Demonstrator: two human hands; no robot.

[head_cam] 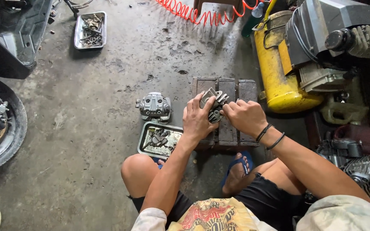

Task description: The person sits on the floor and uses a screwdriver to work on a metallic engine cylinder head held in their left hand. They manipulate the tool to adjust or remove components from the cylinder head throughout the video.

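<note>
left hand (pixel 197 119) wrapped round the near side of a finned metal engine part (pixel 214 105), fingers curled firmly onto it. right hand (pixel 245 116) closed against the part's right edge, fingertips hidden, perhaps pinching something small there. part held just above a dark wooden block (pixel 236 92) on the concrete floor (pixel 108 85). just left, a grey cylinder head cover (pixel 155 106) and a metal tray (pixel 144 145) of small parts. well apart to the right, a yellow air compressor (pixel 279 81).
</note>
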